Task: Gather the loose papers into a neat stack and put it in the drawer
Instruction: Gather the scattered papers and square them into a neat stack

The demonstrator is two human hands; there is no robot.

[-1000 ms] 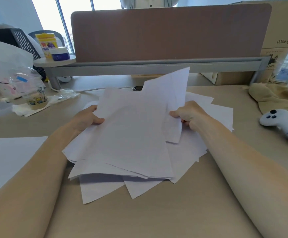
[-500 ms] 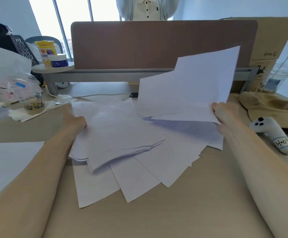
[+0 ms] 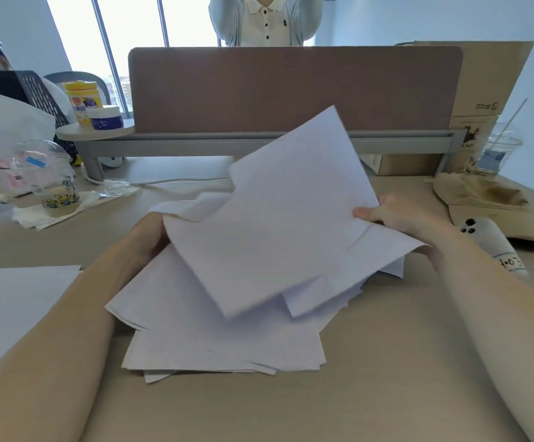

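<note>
A loose pile of white papers (image 3: 201, 330) lies fanned out on the beige desk (image 3: 386, 378) in front of me. My right hand (image 3: 396, 215) pinches the right edge of a few sheets (image 3: 291, 218), which are tilted over the top of the pile. My left hand (image 3: 147, 231) is at the pile's left edge, its fingers hidden under the sheets. No drawer is in view.
A brown divider panel (image 3: 291, 87) closes the desk's far side, with a person standing behind it. A white controller (image 3: 495, 247) and tan cloth (image 3: 488, 199) lie at right. Plastic cups (image 3: 58, 193), jars (image 3: 84, 102) and a separate white sheet (image 3: 13, 301) are at left.
My right hand has brought the lifted sheets down and leftward from up near the divider onto the pile. The pile's lower sheets sit more squared together than before.
</note>
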